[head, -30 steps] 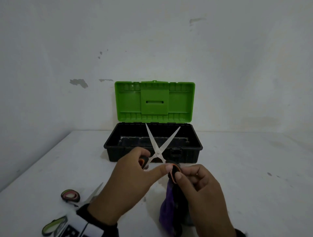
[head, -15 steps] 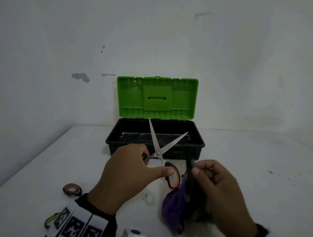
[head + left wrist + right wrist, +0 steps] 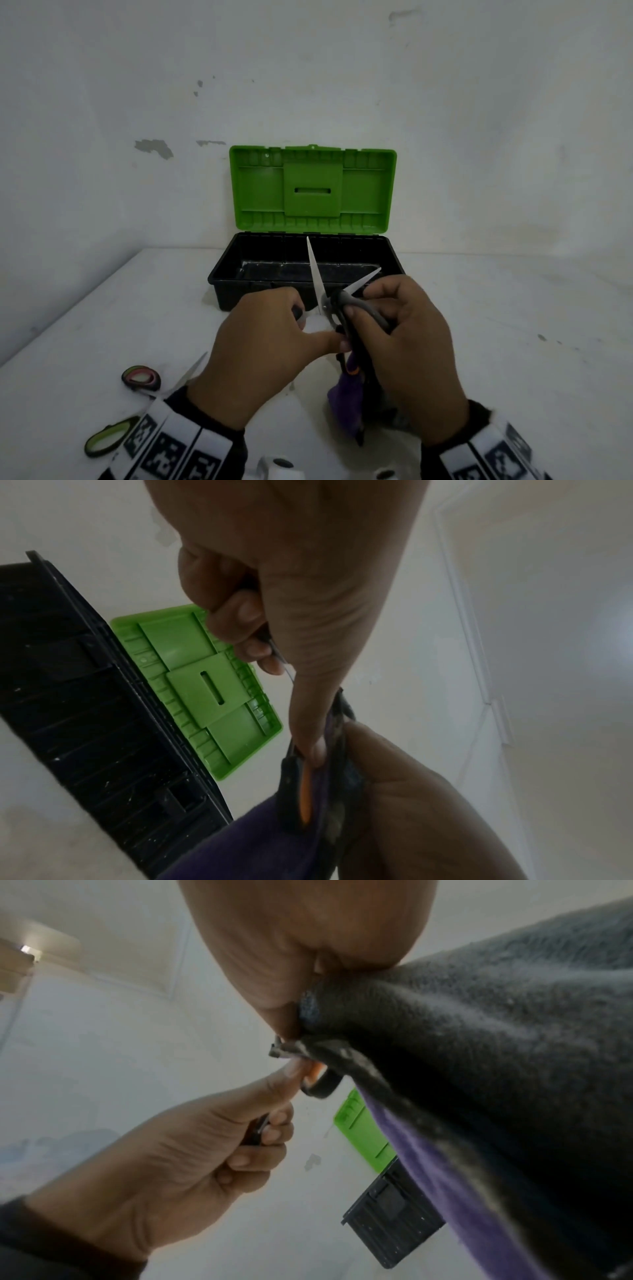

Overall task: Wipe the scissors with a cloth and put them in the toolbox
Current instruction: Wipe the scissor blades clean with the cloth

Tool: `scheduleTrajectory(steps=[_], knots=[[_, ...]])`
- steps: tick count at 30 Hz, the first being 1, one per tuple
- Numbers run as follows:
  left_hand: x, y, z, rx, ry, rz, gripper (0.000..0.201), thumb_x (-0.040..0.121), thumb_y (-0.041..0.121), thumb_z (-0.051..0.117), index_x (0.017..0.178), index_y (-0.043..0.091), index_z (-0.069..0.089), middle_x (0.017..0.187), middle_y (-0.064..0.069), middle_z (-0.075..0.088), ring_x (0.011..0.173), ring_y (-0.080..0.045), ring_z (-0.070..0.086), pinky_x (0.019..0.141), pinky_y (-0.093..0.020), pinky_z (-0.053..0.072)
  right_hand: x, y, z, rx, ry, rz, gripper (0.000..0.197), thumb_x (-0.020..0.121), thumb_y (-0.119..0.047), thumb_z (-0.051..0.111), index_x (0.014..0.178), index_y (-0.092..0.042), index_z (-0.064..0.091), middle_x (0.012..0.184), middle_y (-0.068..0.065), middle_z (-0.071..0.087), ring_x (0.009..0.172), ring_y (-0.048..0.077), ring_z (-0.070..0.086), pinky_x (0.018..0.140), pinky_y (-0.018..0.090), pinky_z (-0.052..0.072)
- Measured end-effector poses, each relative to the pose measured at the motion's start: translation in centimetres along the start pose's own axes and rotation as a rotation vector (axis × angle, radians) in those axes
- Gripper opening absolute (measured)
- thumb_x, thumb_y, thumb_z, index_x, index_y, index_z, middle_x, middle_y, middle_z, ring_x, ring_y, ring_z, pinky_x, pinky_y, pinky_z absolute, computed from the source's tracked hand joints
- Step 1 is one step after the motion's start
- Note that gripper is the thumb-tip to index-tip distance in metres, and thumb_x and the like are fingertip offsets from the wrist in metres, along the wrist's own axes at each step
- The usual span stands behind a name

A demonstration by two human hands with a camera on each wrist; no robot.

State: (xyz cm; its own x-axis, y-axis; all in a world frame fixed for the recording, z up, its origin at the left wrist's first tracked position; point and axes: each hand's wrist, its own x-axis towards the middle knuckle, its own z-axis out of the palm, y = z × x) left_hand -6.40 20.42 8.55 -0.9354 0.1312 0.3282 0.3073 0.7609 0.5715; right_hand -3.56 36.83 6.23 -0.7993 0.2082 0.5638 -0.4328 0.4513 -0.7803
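Head view: left hand grips the open scissors by the handles, blades spread in a V before the toolbox, lid raised. Right hand pinches the cloth round one blade near the pivot. A second pair of scissors lies on the surface, lower left.

Left wrist view: orange handle lining, thumb through the loop.

Right wrist view: cloth's grey face, purple underside; blades hidden.
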Motion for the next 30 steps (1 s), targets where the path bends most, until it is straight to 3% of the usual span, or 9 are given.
scheduleTrajectory(steps=[4,8,11,14,16,19,26,30], knots=[[-0.2,0.0,0.1,-0.004,-0.004,-0.003,0.06,0.044,0.072,0.08,0.059,0.024,0.048,0.053,0.009,0.048,0.047,-0.005,0.038,0.047,-0.024,0.034,-0.1,0.7,0.6,-0.073,0.048,-0.036,0.018,0.086,-0.017,0.075,0.079,-0.028,0.061,0.064,-0.005,0.069,0.049,0.01,0.067,0.046,0.023,0.052],[-0.4,0.4,0.2,-0.044,-0.005,0.001,0.053,0.047,0.069,0.076,0.059,0.025,0.049,0.051,0.01,0.047,0.046,0.001,0.045,0.046,-0.02,0.03,-0.5,0.9,0.7,-0.184,0.045,-0.172,0.006,0.087,-0.025,0.071,0.091,-0.029,0.073,0.073,-0.014,0.071,0.057,0.0,0.065,0.054,0.025,0.058],[-0.4,0.6,0.3,-0.022,-0.027,-0.013,0.041,0.055,0.062,0.07,0.063,0.027,0.049,0.055,0.01,0.05,0.046,0.001,0.046,0.049,-0.017,0.032,-0.7,0.4,0.5,-0.225,0.011,-0.241,0.018,0.087,-0.04,0.064,0.093,-0.027,0.075,0.077,-0.017,0.07,0.07,-0.003,0.064,0.066,0.014,0.055],[-0.3,0.6,0.5,0.047,-0.061,-0.029,0.033,0.067,0.053,0.07,0.067,0.029,0.047,0.061,0.01,0.052,0.053,-0.002,0.045,0.051,-0.019,0.039,-1.0,0.1,0.3,-0.242,-0.045,-0.199,0.028,0.08,-0.053,0.066,0.098,-0.032,0.073,0.084,-0.027,0.064,0.088,-0.006,0.062,0.075,0.004,0.048],[-0.4,0.4,0.6,0.01,-0.023,-0.013,0.041,0.058,0.062,0.07,0.064,0.028,0.049,0.057,0.01,0.05,0.049,-0.001,0.043,0.048,-0.019,0.035,-0.9,0.5,0.2,-0.227,-0.033,-0.152,0.019,0.08,-0.04,0.074,0.097,-0.032,0.073,0.082,-0.031,0.062,0.091,-0.009,0.061,0.074,0.0,0.045],[-0.6,0.6,0.7,-0.015,-0.002,-0.005,0.056,0.046,0.072,0.077,0.064,0.025,0.052,0.057,0.009,0.051,0.049,-0.002,0.04,0.048,-0.02,0.03,-0.7,1.0,0.1,-0.157,0.016,-0.101,0.013,0.083,-0.016,0.078,0.093,-0.024,0.077,0.077,-0.021,0.07,0.08,-0.009,0.065,0.066,0.0,0.046],[-0.7,0.6,0.3,0.051,0.024,0.073,0.057,0.044,0.076,0.075,0.06,0.03,0.045,0.055,0.012,0.049,0.047,0.002,0.042,0.049,-0.018,0.028,-0.2,0.9,0.5,-0.169,0.123,-0.145,0.009,0.083,-0.015,0.078,0.079,-0.016,0.069,0.067,-0.024,0.059,0.073,-0.014,0.06,0.059,-0.003,0.041],[-0.5,0.2,0.6,-0.009,0.047,0.078,0.058,0.042,0.078,0.072,0.058,0.027,0.049,0.051,0.009,0.049,0.044,-0.002,0.039,0.046,-0.02,0.031,-0.2,0.7,0.8,-0.127,0.116,-0.11,0.012,0.084,-0.015,0.076,0.077,-0.015,0.067,0.064,-0.016,0.061,0.067,-0.007,0.062,0.054,0.0,0.042]])
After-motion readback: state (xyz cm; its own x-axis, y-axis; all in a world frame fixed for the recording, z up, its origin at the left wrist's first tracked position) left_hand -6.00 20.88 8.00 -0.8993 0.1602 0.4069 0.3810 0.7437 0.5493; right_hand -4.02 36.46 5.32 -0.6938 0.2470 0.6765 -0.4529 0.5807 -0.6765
